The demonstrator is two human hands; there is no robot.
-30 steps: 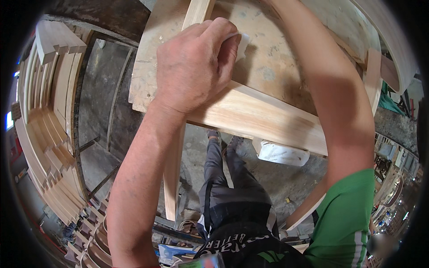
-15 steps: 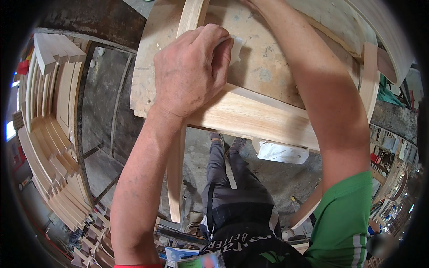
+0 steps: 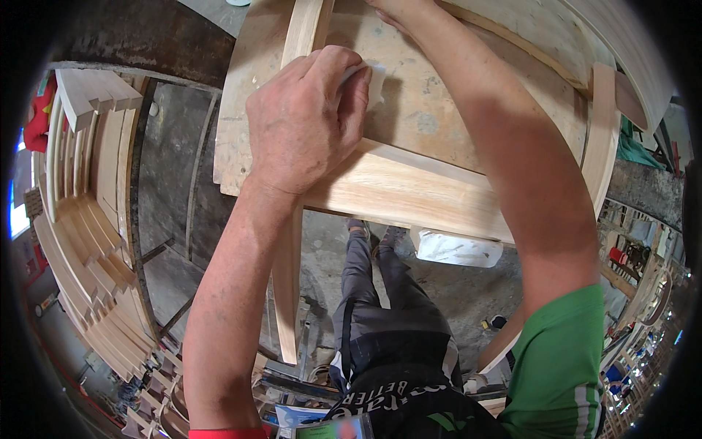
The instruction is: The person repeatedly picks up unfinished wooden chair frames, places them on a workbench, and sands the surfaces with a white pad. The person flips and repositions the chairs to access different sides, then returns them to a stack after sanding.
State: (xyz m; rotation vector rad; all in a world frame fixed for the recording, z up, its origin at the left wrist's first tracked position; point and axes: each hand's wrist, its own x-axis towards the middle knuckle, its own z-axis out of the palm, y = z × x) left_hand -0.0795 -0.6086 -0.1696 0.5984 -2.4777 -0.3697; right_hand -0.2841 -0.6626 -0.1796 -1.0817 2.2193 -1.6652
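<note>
Two hands: I've got the left hand curled tight, pinching one white sheet over two wooden rails; right hand cropped above, I can't tell its grip. One board beneath, one forearm blocking, stacked wood leftward.

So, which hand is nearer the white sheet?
Left. The left hand grips the white sheet; the right hand is apart, farther up, partly cut off by the top edge.
</note>
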